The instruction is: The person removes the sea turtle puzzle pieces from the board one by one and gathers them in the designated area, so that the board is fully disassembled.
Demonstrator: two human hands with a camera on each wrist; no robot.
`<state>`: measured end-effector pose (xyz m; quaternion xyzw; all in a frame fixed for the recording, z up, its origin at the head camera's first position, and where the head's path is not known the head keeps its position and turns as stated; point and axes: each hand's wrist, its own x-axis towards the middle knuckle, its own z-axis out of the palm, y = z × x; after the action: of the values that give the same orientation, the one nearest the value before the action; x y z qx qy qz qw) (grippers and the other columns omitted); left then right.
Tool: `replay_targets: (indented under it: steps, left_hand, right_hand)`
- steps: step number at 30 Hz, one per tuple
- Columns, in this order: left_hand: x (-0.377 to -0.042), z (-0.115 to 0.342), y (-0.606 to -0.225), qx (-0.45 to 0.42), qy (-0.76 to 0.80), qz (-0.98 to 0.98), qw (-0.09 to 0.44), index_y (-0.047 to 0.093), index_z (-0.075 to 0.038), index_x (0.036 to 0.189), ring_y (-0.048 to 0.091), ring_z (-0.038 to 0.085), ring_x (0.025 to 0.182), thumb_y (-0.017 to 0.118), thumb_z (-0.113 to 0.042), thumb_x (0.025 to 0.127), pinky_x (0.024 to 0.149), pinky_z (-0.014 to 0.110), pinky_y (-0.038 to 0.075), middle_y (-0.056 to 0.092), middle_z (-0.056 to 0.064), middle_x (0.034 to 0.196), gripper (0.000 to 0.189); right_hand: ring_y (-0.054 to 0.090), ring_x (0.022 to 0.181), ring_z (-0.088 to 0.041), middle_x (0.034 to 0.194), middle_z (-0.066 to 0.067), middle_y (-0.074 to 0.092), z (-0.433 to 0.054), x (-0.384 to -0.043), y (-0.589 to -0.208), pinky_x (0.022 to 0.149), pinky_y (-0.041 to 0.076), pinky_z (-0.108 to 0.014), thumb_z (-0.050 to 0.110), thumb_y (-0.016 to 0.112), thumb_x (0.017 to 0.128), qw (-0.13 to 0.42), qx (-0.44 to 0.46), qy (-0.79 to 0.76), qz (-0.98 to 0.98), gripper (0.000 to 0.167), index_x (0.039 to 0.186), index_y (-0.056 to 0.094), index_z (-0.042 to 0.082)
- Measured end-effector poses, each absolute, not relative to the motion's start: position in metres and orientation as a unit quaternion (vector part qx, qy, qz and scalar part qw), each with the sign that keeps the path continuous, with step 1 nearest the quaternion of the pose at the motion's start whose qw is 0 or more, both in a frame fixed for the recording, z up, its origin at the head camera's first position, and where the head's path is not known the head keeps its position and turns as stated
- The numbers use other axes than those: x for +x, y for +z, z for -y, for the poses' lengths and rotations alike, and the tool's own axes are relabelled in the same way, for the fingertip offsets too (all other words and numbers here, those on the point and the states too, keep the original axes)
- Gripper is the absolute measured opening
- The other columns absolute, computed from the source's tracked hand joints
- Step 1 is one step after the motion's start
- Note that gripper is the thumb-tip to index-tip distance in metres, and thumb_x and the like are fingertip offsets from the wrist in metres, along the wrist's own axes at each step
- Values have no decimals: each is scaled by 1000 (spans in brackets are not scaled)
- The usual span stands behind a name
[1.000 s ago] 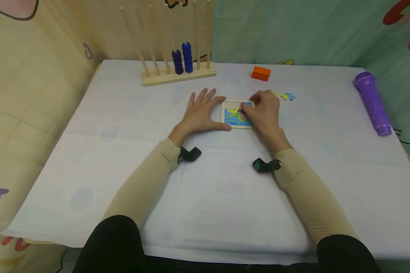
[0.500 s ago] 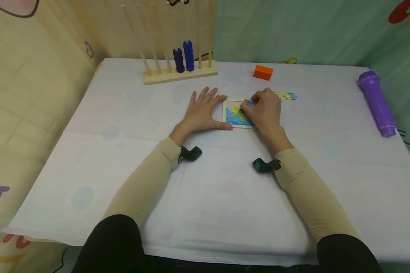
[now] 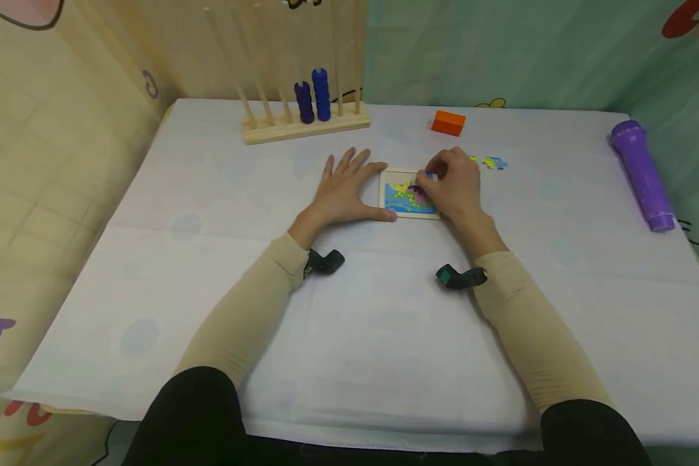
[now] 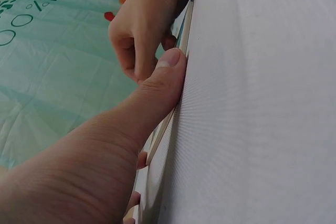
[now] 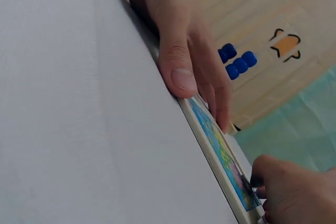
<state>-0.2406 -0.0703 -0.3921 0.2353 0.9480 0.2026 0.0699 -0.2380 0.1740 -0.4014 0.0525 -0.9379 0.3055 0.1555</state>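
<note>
A small jigsaw puzzle [image 3: 404,200] in a pale wooden frame [image 3: 410,216] lies on the white-covered table, its picture blue, yellow and purple. Spread wide, my left hand [image 3: 340,194] rests at the frame's left side, the thumb on the near corner and the index finger at the far corner. My right hand [image 3: 457,184] is over the right part of the frame and pinches a puzzle piece [image 5: 247,186], mostly hidden by its fingers. The upper strip of the frame shows bare board. Beyond the right hand lie loose puzzle pieces [image 3: 494,163], one partly covered.
A wooden bead rack [image 3: 305,131] with blue beads on two of its pegs stands at the back left. An orange block [image 3: 448,123] sits at the back edge. Far right lies a purple flashlight-shaped tube [image 3: 642,176]. Curtains hang behind the table.
My right hand has shifted slightly to the right over the puzzle, showing more of its right side. The left hand has stayed against the frame.
</note>
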Motion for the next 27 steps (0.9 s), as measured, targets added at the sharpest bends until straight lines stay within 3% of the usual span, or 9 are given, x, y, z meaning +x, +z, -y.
replay_targets:
  steps: [5,11,27]
  left_hand:
    - [-241,71,-393,236,199,-948,70,34,-34,164,-4,28,166,76,-82,74,130,56,-12,11,4,179,110]
    - [-242,71,-394,236,202,-948,70,35,-35,164,-4,28,166,76,-83,74,130,56,-13,11,4,179,110]
    - [-240,70,-390,233,200,-949,73,36,-33,164,-3,30,166,77,-81,75,131,58,-11,12,5,179,109]
  right_hand:
    - [53,95,-31,100,-17,58,-183,-241,-401,84,41,-35,26,73,98,123,73,322,936,27,100,70,-1]
    - [54,95,-31,100,-18,59,-186,-239,-396,81,40,-35,31,83,90,105,103,332,932,36,103,72,-1]
    - [56,100,-24,110,-14,65,-193,-232,-391,88,44,-27,30,82,94,52,78,396,913,39,120,68,3]
